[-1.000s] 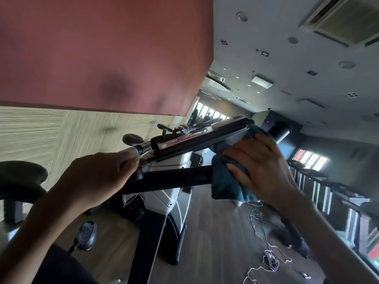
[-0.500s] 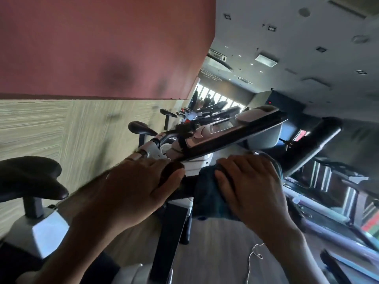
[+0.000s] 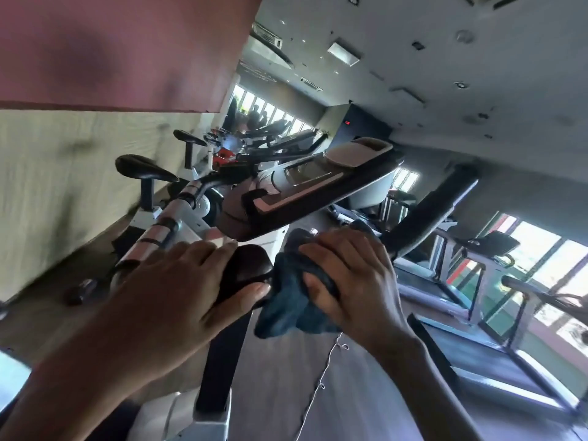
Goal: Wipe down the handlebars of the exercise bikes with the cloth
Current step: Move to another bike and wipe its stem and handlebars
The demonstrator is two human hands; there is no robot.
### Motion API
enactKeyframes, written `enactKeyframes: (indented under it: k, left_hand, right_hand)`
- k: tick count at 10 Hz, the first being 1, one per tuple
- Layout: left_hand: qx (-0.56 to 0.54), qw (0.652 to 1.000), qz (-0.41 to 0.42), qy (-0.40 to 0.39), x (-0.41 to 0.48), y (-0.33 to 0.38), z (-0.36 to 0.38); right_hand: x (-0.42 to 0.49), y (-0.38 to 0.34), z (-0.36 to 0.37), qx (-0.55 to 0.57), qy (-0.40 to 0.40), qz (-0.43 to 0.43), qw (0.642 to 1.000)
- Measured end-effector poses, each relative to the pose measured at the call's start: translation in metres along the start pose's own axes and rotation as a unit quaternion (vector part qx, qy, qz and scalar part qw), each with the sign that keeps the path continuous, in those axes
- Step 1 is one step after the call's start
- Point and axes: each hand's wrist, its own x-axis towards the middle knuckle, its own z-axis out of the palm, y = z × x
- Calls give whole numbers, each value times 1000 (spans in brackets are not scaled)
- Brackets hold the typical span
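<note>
Here, a left hand (image 3: 178,281) curls fingers and thumb round the dark handlebar (image 3: 246,267) of an exercise bike. At its 3 o'clock, just beside it, the right hand (image 3: 353,281) clutches a blue cloth (image 3: 286,308) against the bar. The console (image 3: 318,189) sits at 12 o'clock.

Red panel (image 3: 111,49) over wood-grain wall (image 3: 63,192). Grey ceiling (image 3: 461,90), recessed light (image 3: 344,52). Wood floor (image 3: 286,377). Bright windows (image 3: 541,249), right side. Treadmill (image 3: 496,354) beneath them.
</note>
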Motion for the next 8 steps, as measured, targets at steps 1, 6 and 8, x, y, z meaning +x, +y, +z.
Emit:
enactKeyframes:
  k: [1, 6, 8]
  left_hand:
    - [-9, 1000, 4, 20, -6, 6, -12]
    - [-40, 994, 38, 94, -17, 14, -33]
    - [-85, 993, 38, 68, -15, 10, -31]
  right_hand:
    - [4, 17, -8, -23, -1, 58, 998]
    - [-4, -2, 1, -41, -13, 18, 999]
    - [3, 31, -17, -50, -7, 85, 995]
